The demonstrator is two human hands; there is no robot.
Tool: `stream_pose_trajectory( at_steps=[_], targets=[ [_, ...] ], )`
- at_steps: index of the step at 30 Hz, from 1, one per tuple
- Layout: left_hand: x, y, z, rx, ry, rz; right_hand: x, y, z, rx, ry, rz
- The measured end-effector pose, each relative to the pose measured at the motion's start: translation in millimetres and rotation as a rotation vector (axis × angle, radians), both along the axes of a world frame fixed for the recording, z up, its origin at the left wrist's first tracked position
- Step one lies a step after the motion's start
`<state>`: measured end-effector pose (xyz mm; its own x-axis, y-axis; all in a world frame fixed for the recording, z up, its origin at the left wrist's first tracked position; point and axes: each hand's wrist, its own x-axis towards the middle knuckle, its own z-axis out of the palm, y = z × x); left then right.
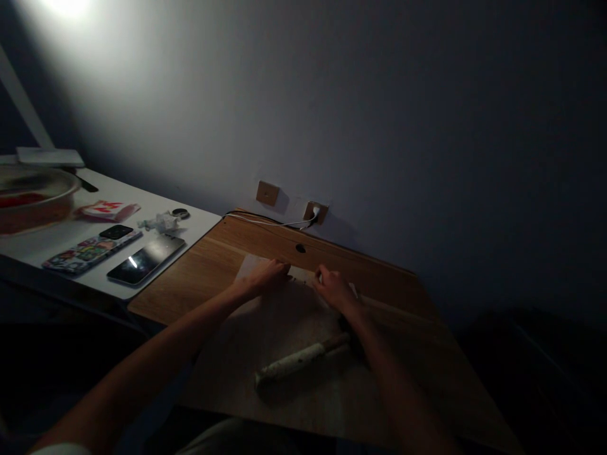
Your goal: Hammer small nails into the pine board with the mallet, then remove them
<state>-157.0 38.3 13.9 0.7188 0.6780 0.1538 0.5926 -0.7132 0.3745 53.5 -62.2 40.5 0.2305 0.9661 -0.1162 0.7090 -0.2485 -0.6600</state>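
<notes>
My left hand [266, 275] rests with curled fingers on the far edge of a pale sheet [284, 341] spread over the wooden desk [203, 265]. My right hand [333, 287] sits close beside it at the same far edge, fingers pinched on something small and pale that I cannot make out. A hammer with a whitish, stained handle [296, 362] lies on the sheet nearer to me, its head hidden under my right forearm.
A white table [38, 243] stands to the left with two phones [147, 259] [92, 248], a red packet [107, 210], small clutter and a round basin [33, 196]. A white cable [275, 222] runs to a wall socket [315, 212]. The room is dim.
</notes>
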Motion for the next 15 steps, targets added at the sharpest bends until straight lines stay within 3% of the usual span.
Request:
stream_pose_trajectory(
  at_steps=[3,7,9,13,15],
  targets=[
    [6,3,-4.9,-0.155,-0.175,0.108,11,4,2.2,0.041,0.178,-0.009],
    [10,10,0.5,-0.726,-0.605,0.213,19,7,-1.0,0.040,0.331,0.019],
    [11,12,5.3,-0.906,-0.703,0.207,15,10,-4.2,0.019,0.299,0.019],
    [12,11,8.7,-0.936,-0.671,0.136,-6,15,-8.0,-0.023,0.055,0.017],
    [12,8,6.6,-0.850,-0.608,0.108,-17,14,-7.7,-0.046,-0.075,0.038]
  ],
)
